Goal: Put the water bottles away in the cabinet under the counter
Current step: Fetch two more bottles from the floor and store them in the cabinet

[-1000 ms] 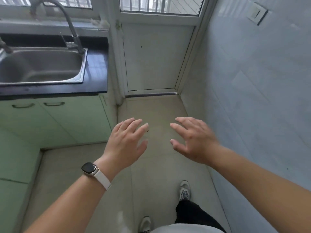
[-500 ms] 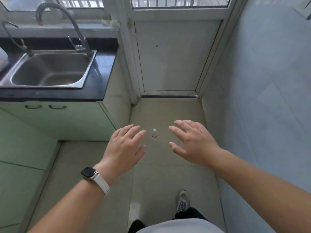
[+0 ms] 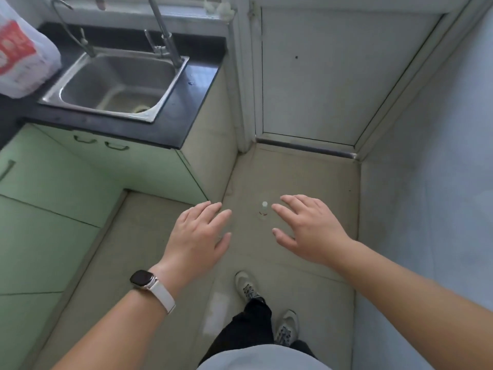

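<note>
Narrow little kitchen. The floor is pale beige tile, a bit scuffed, running up to a white door with a metal threshold strip at the far end. The right side is a light tiled wall. On the left is a black counter with a steel sink set into it, and the pale green cabinet sits under it, doors closed.

Counts:
- One water bottle, small and clear with a white cap. It stands upright on the floor out in the open, well apart from the cabinet. From up here it shows between the two hands, just beside the right fingertips.
- Two taps at the back of the sink, a thick one and a thin curved one.
- Two handles side by side on the cabinet doors below the sink, plus a third at the far left edge.
- One white plastic bag with red print on the counter, left of the sink.
- Two shoes on the floor.

The left hand, with a watch on its wrist, and the right hand are both held out palm down, fingers loosely spread, holding nothing.
</note>
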